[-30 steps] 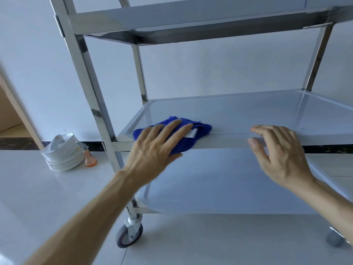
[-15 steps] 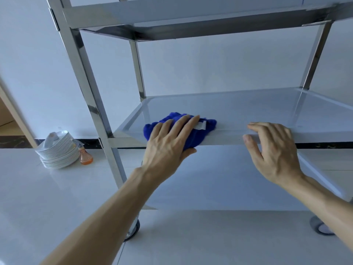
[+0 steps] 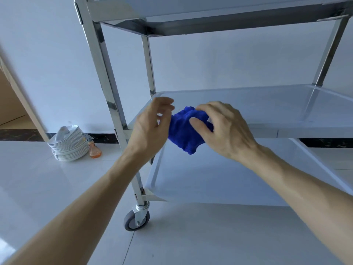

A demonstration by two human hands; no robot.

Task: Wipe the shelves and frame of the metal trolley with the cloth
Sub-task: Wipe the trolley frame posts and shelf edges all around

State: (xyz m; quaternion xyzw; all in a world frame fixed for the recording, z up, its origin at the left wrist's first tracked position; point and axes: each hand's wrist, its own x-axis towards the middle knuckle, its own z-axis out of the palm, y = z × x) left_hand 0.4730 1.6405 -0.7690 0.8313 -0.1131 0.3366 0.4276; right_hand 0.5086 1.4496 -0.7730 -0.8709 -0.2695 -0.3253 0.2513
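Cloth: blue cloth (image 3: 186, 131), bunched, held in the air in front of the middle shelf's front edge, between both hands.
Right hand: right hand (image 3: 223, 129) grips the cloth from 3 o'clock, fingers curled over its top, thumb pressed into its front.
Left hand: left hand (image 3: 150, 127) at 9 o'clock of the cloth, fingers loosely curled; whether they pinch the cloth's edge, cannot tell.
Trolley: metal trolley (image 3: 107, 88), three shelves in view; middle shelf (image 3: 267, 106) behind the hands, bottom shelf (image 3: 219, 178) below them.
Caster: grey wheel (image 3: 136, 220) under the near left post, at 6 o'clock of the left hand.
Floor: stack of white plates (image 3: 69, 145) at 9 o'clock of the trolley, small orange spray bottle (image 3: 94, 149) just beside it.
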